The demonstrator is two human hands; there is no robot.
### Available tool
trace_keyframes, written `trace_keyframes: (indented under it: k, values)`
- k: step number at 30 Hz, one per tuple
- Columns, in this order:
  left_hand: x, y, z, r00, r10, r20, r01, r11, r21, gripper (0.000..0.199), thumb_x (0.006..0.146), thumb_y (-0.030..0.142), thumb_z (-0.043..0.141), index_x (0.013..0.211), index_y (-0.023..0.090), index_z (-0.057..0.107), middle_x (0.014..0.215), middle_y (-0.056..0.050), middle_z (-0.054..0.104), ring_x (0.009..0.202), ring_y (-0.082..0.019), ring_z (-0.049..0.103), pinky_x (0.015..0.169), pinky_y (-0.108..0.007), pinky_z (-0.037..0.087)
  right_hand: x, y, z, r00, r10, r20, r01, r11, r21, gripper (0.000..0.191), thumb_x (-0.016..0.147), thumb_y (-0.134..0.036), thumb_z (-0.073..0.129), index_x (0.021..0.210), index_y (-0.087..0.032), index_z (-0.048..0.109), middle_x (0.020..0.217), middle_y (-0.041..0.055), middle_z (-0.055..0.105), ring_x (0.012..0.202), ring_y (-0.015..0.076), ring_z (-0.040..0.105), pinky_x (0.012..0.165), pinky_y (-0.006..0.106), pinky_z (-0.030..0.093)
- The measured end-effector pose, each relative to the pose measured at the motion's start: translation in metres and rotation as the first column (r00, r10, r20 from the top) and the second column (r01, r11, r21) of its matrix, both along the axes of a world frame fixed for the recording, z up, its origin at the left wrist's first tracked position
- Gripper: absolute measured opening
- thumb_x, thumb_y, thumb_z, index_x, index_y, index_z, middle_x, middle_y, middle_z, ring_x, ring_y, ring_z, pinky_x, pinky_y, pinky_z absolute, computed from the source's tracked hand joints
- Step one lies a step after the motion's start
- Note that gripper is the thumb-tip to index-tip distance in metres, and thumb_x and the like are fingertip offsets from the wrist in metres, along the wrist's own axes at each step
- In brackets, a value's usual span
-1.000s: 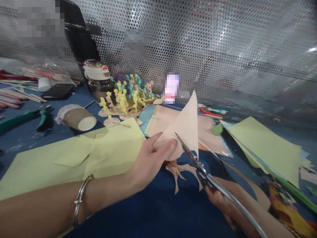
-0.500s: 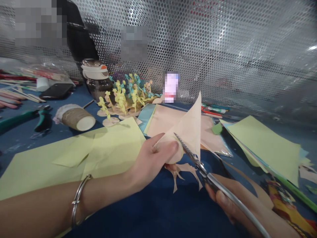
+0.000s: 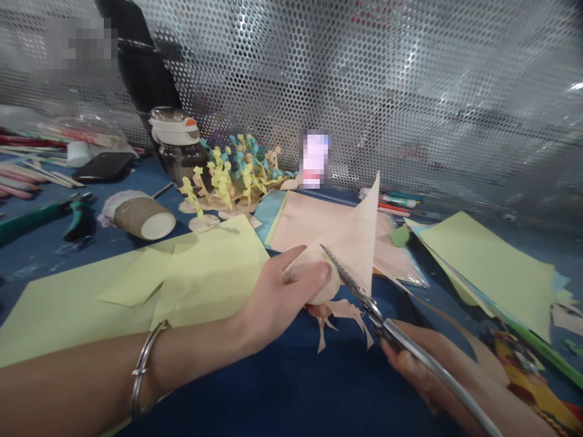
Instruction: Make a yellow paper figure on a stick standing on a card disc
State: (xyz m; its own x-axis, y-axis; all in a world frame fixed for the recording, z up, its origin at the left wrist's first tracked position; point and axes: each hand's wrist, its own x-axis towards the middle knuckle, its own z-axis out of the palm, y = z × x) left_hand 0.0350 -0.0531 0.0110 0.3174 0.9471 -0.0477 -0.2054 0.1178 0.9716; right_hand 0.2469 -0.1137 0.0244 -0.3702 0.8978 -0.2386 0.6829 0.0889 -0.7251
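Note:
Pinched between the thumb and fingers of my left hand (image 3: pixel 291 285) is a piece of pale pink paper (image 3: pixel 357 233), partly cut, with a pointed flap standing up on its right. Thin jagged strips of the same paper (image 3: pixel 348 312) dangle below the fingers. My right hand (image 3: pixel 423 352) is wrapped round the metal scissors (image 3: pixel 376 312). Their blades point up and left and lie against the paper, right of my left thumb. Part of the right-hand fingers is hidden behind the handles.
Yellow sheets (image 3: pixel 209 273) lie at the left, more stacked sheets (image 3: pixel 496 261) at the right. Behind stand small paper flowers (image 3: pixel 223 182), a lidded jar (image 3: pixel 180 145) and a lit phone (image 3: pixel 315 161). A tipped cup (image 3: pixel 141 215) and green-handled pliers (image 3: pixel 40 215) are left.
The upright paper flap has shifted slightly right and bends more. The scissors and my right hand have moved a little right. My left hand keeps its hold, almost unmoved.

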Motion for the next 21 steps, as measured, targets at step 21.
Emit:
trace_keyframes:
  k: [21]
  values:
    - [-0.003, 0.005, -0.011, 0.996, 0.079, -0.045, -0.077, 0.996, 0.052, 0.024, 0.082, 0.032, 0.061, 0.067, 0.014, 0.057, 0.050, 0.004, 0.054, 0.042, -0.006, 0.054, 0.044, -0.016, 0.046, 0.013, 0.001, -0.010, 1.000, -0.017, -0.005, 0.016, 0.987, -0.161, 0.048, 0.087, -0.064, 0.035, 0.075, -0.020, 0.050, 0.062, -0.0033, 0.044, 0.053, 0.0113, 0.034, 0.047, 0.024, 0.028]
